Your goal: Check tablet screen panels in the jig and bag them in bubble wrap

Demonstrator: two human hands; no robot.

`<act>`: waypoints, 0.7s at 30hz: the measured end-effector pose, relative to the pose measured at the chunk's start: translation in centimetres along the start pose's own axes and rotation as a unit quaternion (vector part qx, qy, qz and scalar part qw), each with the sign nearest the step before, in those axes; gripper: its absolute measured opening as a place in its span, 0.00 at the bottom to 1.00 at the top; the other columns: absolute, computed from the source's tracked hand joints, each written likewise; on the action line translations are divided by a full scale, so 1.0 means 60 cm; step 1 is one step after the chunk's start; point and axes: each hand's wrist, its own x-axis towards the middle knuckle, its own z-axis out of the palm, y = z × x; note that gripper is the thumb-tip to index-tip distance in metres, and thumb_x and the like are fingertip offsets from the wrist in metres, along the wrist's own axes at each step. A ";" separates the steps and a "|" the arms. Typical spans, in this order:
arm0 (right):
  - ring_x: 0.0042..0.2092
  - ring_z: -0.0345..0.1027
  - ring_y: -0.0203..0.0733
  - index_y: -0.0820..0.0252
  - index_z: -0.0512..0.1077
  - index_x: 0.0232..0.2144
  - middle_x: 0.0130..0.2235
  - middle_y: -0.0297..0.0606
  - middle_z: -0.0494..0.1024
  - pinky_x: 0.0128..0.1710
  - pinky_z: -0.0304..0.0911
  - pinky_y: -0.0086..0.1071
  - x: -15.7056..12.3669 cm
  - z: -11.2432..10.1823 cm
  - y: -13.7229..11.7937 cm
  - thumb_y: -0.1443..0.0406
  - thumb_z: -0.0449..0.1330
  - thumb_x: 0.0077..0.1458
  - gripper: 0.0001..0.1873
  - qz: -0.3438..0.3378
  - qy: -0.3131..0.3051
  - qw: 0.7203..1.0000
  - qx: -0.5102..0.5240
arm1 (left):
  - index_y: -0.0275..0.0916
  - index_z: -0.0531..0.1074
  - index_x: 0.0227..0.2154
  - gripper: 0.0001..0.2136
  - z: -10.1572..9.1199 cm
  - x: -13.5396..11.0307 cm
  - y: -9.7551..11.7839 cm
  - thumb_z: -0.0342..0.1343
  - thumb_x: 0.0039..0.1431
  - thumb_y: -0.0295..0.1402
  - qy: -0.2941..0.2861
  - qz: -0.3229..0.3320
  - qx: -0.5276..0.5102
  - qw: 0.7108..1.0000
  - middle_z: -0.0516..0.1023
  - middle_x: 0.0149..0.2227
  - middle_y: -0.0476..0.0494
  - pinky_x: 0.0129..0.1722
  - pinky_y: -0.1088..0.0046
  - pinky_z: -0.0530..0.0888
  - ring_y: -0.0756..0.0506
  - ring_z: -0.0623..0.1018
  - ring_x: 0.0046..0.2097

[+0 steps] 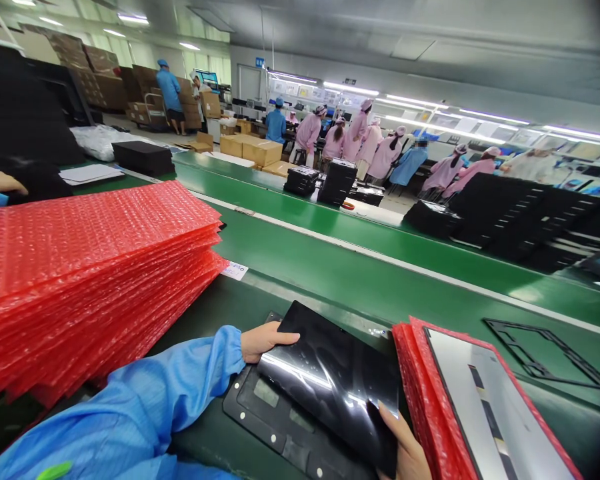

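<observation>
A glossy black display panel (330, 373) is held between my two hands, tilted, its shiny face toward me. My left hand (266, 340) grips its left end, thumb on top. At the lower right corner, my right hand (405, 443) holds the panel with its thumb on the face. Just beneath lies a dark tray-like fixture (260, 417) with white dots along its edge, partly covered by the panel. Beside my right hand, a silver-backed panel (495, 393) rests on a stack of red bubble-wrap bags (415, 373).
A tall pile of red bubble-wrap bags (95, 247) stands at left. A black frame (545, 353) lies on the right. Behind runs a green conveyor belt (300, 247), with stacked black trays (505, 213) beyond. A co-worker's hand (3, 181) shows at far left; several people work farther back.
</observation>
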 end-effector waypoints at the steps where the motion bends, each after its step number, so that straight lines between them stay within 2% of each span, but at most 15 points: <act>1: 0.47 0.76 0.58 0.47 0.76 0.48 0.43 0.37 0.83 0.50 0.71 0.48 -0.001 0.002 -0.003 0.59 0.71 0.38 0.30 0.022 0.000 1.000 0.011 | 0.32 0.79 0.36 0.18 0.000 0.000 0.000 0.69 0.45 0.40 -0.001 0.000 0.000 1.000 0.82 0.31 0.40 0.38 0.68 0.73 0.44 0.79 0.33; 4: 0.46 0.77 0.56 0.51 0.76 0.49 0.41 0.38 0.83 0.49 0.71 0.45 -0.003 0.005 -0.009 0.62 0.71 0.39 0.31 0.068 0.012 0.996 0.051 | 0.32 0.79 0.36 0.18 -0.002 0.001 -0.001 0.68 0.45 0.40 -0.007 0.003 -0.001 1.000 0.82 0.31 0.39 0.39 0.68 0.73 0.44 0.80 0.34; 7: 0.45 0.78 0.55 0.53 0.75 0.50 0.41 0.38 0.84 0.49 0.71 0.43 0.000 -0.001 -0.005 0.62 0.71 0.39 0.31 0.063 0.005 0.996 0.062 | 0.32 0.79 0.37 0.18 -0.004 0.003 -0.002 0.68 0.46 0.40 -0.013 0.006 -0.001 1.000 0.82 0.32 0.39 0.40 0.68 0.73 0.44 0.80 0.35; 15: 0.41 0.79 0.52 0.48 0.75 0.49 0.42 0.34 0.83 0.47 0.72 0.42 0.008 -0.014 0.006 0.61 0.70 0.42 0.28 0.086 0.005 0.993 0.078 | 0.32 0.79 0.39 0.19 -0.008 0.003 -0.006 0.68 0.47 0.40 -0.023 0.008 0.002 1.000 0.82 0.34 0.38 0.40 0.68 0.73 0.45 0.80 0.35; 21: 0.39 0.79 0.52 0.53 0.75 0.50 0.42 0.37 0.83 0.43 0.74 0.42 0.006 -0.004 0.000 0.59 0.72 0.40 0.31 0.074 0.020 0.995 0.056 | 0.32 0.79 0.40 0.20 -0.008 0.003 -0.004 0.68 0.47 0.40 -0.027 0.005 0.003 1.000 0.82 0.34 0.38 0.41 0.67 0.74 0.44 0.80 0.36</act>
